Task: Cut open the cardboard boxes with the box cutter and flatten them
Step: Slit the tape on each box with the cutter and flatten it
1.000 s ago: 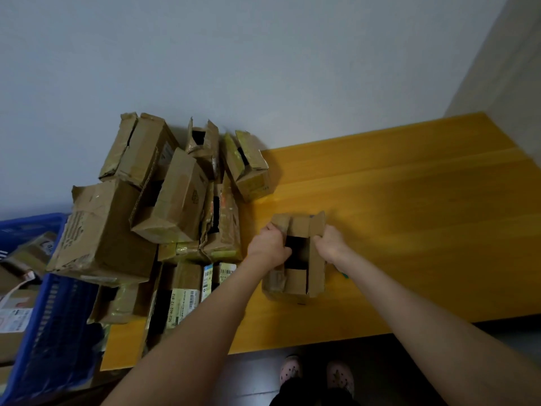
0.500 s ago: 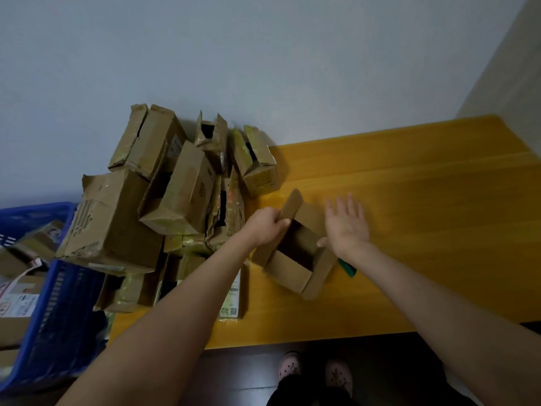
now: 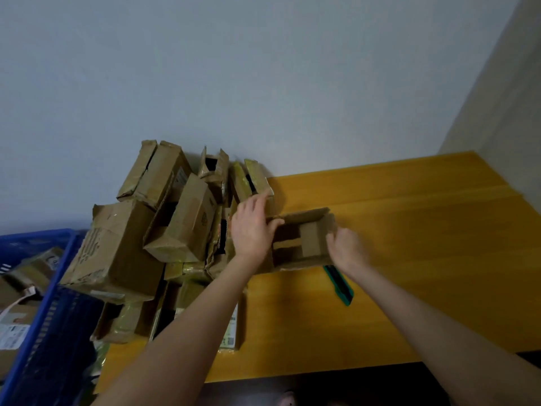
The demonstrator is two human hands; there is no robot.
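The cardboard box [image 3: 311,244] swung square, left hand [image 3: 251,230] and right hand [image 3: 347,249] gripping its walls.

**The tally**

One open brown cardboard box [image 3: 310,240]. At least five more taped brown cardboard boxes [image 3: 181,224] in a heap; those underneath cannot be counted. One green box cutter [image 3: 339,285]. One blue plastic crate [image 3: 44,303]. One yellow wooden table [image 3: 424,259]. Two bare hands: left hand [image 3: 251,230], right hand [image 3: 347,249].

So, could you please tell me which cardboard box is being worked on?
The small open box between the left hand and right hand, next to the green box cutter; the other boxes sit heaped against the wall.
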